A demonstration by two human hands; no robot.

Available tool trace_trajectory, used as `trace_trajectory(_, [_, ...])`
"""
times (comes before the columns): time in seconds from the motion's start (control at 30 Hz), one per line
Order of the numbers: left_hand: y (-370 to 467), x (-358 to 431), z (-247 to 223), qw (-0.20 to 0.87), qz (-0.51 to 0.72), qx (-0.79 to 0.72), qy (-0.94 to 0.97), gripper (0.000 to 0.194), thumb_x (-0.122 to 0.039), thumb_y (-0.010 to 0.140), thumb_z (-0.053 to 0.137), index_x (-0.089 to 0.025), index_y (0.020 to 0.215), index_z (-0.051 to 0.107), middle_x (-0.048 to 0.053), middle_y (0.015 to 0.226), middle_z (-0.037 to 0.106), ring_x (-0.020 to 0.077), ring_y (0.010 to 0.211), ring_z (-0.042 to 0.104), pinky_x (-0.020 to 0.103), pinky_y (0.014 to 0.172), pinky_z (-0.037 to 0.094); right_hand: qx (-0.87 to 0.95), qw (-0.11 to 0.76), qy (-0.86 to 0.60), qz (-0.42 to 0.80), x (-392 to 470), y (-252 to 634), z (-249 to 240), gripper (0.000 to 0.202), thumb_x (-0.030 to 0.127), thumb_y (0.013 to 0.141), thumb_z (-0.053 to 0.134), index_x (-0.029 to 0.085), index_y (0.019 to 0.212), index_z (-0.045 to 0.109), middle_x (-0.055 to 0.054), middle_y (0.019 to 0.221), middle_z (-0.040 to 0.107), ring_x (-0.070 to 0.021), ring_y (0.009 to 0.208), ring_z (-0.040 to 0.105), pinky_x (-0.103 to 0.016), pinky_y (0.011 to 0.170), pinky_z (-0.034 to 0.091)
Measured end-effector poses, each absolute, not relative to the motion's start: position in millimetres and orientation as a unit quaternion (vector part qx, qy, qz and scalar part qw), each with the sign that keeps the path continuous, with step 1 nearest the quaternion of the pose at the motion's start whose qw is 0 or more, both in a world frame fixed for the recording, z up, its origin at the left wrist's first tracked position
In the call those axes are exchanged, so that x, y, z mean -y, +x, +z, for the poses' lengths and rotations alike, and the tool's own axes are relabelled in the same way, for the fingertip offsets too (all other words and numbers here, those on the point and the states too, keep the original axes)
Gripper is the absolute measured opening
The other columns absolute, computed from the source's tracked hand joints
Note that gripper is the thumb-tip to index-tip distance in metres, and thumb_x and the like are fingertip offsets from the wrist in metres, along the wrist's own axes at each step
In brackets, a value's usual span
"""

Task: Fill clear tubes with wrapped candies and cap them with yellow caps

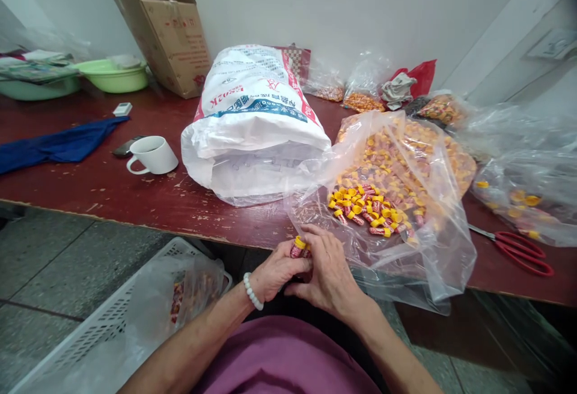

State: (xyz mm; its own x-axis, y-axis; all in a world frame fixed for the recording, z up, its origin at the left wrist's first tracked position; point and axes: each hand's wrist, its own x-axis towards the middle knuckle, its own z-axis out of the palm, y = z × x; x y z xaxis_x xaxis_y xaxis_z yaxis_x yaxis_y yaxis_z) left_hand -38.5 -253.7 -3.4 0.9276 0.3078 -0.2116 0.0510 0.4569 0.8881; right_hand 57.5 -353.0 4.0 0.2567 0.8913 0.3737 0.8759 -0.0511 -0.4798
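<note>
Close to the table's front edge my two hands meet. My left hand point(273, 272), with a white bead bracelet on the wrist, is closed around a small red-patterned tube with a yellow rim point(297, 247). Touching the same spot, my right hand point(328, 266) curls its fingers over a second such tube, partly hidden; which hand bears that one I cannot tell. Just beyond lies a large clear plastic bag point(444, 262), its mouth facing me. A heap of similar yellow-topped tubes point(367, 208) shows at the opening, with many more inside.
A white printed sack point(252, 112) stands left of the clear bag, beside a white mug point(155, 155). Red-handled scissors point(525, 253) lie at the right edge. Below left is a white basket point(97, 322) with a plastic liner. A cardboard box point(175, 45) stands behind.
</note>
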Motion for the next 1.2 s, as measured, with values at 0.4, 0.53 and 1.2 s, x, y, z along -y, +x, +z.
trace_trajectory(0.4, [-56,250,-6,0.837,0.098,-0.233,0.485,0.013,-0.016,0.063,0.064,-0.013,0.073,0.056,-0.003,0.067,0.050,0.0082,0.060,0.045,0.021,0.058,0.036,0.621,0.348,-0.701,0.051,333,36,-6,0.046,0.024,0.054,0.071,0.021,0.093,0.049,-0.007,0.100,0.058,-0.0253,0.092,0.053,-0.040,0.082,0.041])
trace_trajectory(0.53, [-103,222,-16,0.803,0.148,-0.289,0.500,0.027,-0.033,0.070,0.068,-0.014,0.085,0.056,-0.002,0.070,0.051,0.0086,0.055,0.050,0.023,0.056,0.042,0.636,0.374,-0.675,0.025,330,43,-1,0.085,0.047,0.062,0.076,0.019,0.131,0.036,-0.017,0.137,0.038,-0.0325,0.125,0.038,-0.049,0.100,0.035])
trace_trajectory(1.2, [-100,90,0,0.147,0.303,-0.307,0.890,0.040,0.000,0.079,0.035,-0.014,0.104,0.063,0.011,0.107,0.063,0.0204,0.107,0.054,0.033,0.097,0.041,0.477,0.182,-0.844,-0.167,380,186,-62,0.035,0.034,0.085,0.039,0.013,0.104,0.060,-0.017,0.100,0.066,-0.0297,0.094,0.060,-0.046,0.085,0.047])
